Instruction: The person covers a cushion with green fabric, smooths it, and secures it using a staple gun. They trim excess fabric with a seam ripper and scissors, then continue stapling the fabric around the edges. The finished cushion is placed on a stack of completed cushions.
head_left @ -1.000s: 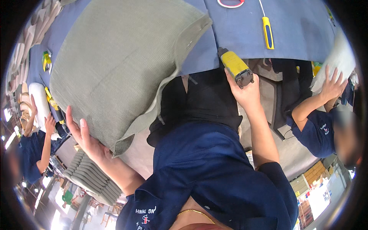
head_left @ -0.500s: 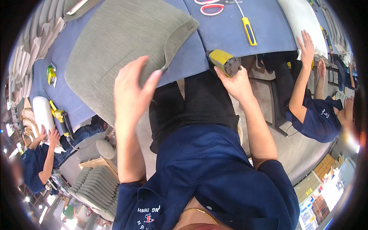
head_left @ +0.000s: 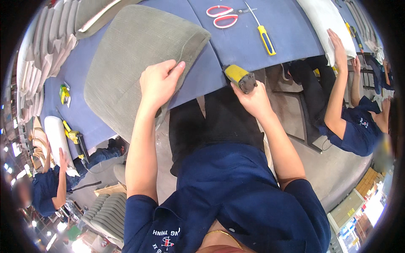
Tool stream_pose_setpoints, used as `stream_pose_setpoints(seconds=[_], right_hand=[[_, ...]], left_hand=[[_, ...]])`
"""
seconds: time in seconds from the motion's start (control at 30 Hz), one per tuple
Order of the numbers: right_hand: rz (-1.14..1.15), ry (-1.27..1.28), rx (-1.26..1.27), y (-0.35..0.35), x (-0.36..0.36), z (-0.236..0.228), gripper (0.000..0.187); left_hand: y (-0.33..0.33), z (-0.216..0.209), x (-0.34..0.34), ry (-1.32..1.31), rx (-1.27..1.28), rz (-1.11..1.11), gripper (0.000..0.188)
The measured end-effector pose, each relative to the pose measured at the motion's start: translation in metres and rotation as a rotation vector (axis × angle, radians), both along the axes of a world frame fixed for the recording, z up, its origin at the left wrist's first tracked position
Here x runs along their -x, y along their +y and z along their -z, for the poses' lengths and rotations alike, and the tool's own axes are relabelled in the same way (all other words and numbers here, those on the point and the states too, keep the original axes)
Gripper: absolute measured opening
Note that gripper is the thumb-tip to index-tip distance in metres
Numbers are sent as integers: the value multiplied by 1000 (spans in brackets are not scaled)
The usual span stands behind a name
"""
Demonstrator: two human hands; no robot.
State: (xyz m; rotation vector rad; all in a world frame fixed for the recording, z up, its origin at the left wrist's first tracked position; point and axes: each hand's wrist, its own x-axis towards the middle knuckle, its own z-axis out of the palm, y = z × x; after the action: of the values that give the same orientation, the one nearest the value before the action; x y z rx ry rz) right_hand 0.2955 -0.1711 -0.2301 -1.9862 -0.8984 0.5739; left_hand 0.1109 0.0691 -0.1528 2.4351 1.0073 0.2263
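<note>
A grey-green fabric-covered seat cushion lies on the blue worktable. My left hand rests on the cushion's near edge, fingers curled over the fabric. My right hand grips a yellow and black power stapler at the table's front edge, just right of the cushion and apart from it.
Red-handled scissors and a yellow-handled screwdriver lie further back on the table. A co-worker's arms press on a white pad at right. Another person works at left beside a yellow tool. Stacked grey cushions line the left.
My left hand has come up from below the table and settled on the cushion's near edge. The view has shifted, and the stapler stays in my right hand.
</note>
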Motion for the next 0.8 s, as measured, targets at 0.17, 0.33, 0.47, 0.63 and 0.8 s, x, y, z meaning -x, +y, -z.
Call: stream_pose_setpoints(seconds=[0.17,0.33,0.47,0.63,0.8], right_hand=[[-30,1,-28,1,0,-3,29],[-34,9,-72,-2,2,-1,29],[-24,47,-66,-4,1,8,31],[-28,57,-53,-4,0,2,31],[-6,69,-5,1,2,-4,28]], left_hand=[[19,-75,43,-402,270,-144,46],[41,-155,96,-884,466,-386,23],[46,-182,126,-1165,515,-405,21],[39,-162,113,-1082,448,-467,21],[13,-90,60,-423,276,-190,35]])
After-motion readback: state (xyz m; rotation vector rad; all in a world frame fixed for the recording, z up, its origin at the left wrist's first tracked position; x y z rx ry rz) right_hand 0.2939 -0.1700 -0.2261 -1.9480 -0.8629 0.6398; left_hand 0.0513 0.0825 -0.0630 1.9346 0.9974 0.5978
